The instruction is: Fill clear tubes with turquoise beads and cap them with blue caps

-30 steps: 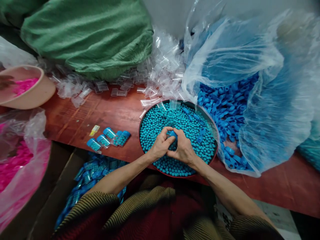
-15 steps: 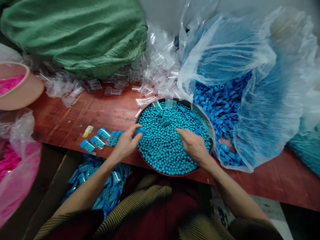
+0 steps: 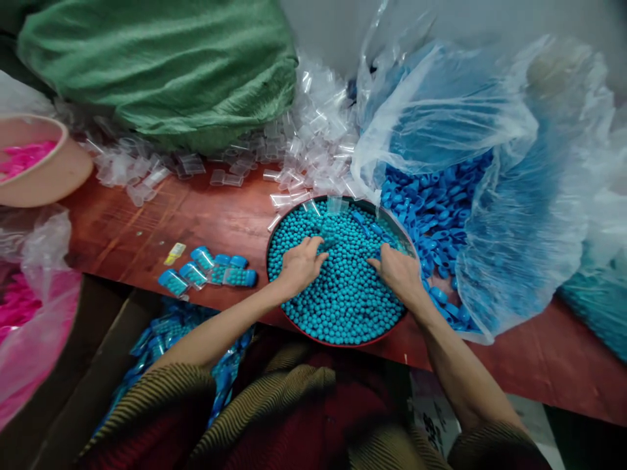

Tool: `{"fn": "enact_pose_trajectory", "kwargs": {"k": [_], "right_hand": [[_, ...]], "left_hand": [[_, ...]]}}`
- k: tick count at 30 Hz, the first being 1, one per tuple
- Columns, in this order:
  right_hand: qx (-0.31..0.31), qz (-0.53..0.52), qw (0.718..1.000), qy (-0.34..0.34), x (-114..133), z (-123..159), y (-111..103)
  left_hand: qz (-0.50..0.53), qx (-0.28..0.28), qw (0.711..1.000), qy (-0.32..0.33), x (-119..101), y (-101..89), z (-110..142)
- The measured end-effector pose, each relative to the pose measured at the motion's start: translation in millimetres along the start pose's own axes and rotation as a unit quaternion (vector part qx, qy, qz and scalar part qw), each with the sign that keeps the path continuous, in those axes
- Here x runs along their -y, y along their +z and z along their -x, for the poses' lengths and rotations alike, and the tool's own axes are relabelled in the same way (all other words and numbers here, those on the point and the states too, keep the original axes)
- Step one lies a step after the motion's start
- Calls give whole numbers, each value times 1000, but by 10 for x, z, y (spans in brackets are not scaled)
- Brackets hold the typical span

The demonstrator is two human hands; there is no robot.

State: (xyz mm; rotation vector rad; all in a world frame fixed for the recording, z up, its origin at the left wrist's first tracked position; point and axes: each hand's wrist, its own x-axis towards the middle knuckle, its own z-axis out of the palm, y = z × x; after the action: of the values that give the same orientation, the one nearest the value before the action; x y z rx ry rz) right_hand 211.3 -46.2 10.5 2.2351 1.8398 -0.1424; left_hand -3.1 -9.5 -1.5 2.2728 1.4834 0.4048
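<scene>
A round dark red tray [image 3: 337,343] full of small turquoise beads [image 3: 337,307] is in front of me. Over its left half reaches my left hand [image 3: 300,266], thumb and fingers apart, close to a clear plastic tube lying in the beads. My right hand [image 3: 400,273] is at the tray's right side, thumb apart from the bent fingers, beside a few blue caps [image 3: 365,222]; nothing shows in it. Left of the tray lie several bead-filled clear bottles [image 3: 202,258] with blue caps, one [image 3: 240,277] nearest the rim.
Clear empty tubes [image 3: 318,143] are heaped behind the tray, beside a green sack [image 3: 161,65]. An open plastic bag [image 3: 519,248] spills blue caps [image 3: 431,202] at right. A pink tub [image 3: 63,166] stands left. Below the table edge are more filled bottles [image 3: 171,333].
My left hand has let go of a blue-capped bottle, now lying with the others, and has moved right over the beads. My right hand has shifted slightly right, to the blue caps.
</scene>
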Motion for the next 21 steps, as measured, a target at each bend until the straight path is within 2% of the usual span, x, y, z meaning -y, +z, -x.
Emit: {"fn": "enact_pose_trajectory", "kwargs": {"k": [3, 8, 13, 17, 21], "right_hand": [[21, -48, 997, -62, 53, -92, 11], [-32, -180, 971, -151, 124, -277, 100], [-8, -144, 967, -209, 130, -322, 154], [-21, -161, 966, -199, 122, -298, 65], [17, -106, 987, -116, 186, -291, 21]], "left_hand": [[21, 22, 1000, 3, -53, 180, -160], [31, 4, 998, -53, 10, 261, -253], [-8, 10, 999, -35, -20, 283, -261], [-8, 19, 1000, -8, -40, 314, -298], [14, 25, 1000, -3, -11, 290, -334]]}}
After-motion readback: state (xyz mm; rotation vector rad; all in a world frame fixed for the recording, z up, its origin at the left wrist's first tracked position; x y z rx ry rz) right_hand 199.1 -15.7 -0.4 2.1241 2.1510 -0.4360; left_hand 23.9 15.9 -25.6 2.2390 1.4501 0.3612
